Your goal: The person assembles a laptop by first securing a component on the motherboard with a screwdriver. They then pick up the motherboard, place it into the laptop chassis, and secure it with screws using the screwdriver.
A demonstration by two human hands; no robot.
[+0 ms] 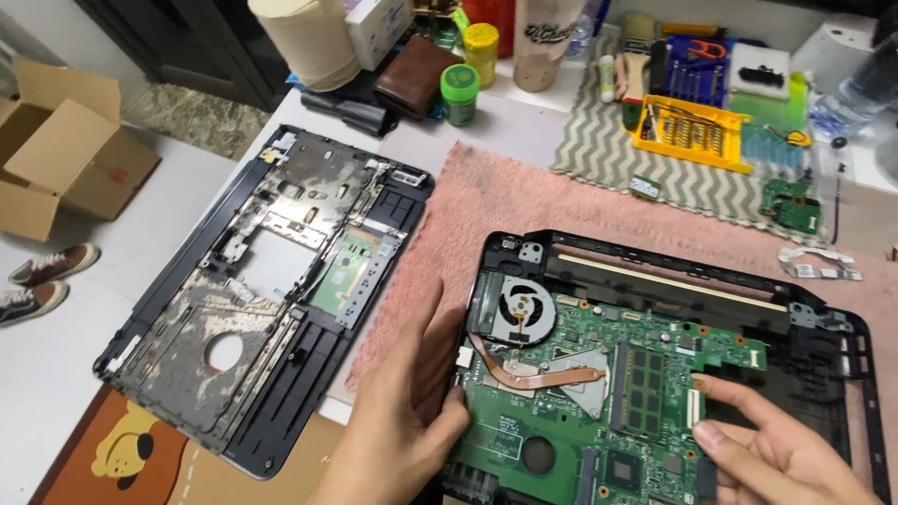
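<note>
On pink towel (pixel 486 201), spread left hand (pixel 407 411) and right hand (pixel 776 449) at green motherboard (pixel 580 411) edges, neither grip pinching.

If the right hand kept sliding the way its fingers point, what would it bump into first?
The right hand points left across the green motherboard. Its fingertips sit by a white connector strip; next in line looks like the memory module, then the copper heat pipe. Depth is unclear.
</note>
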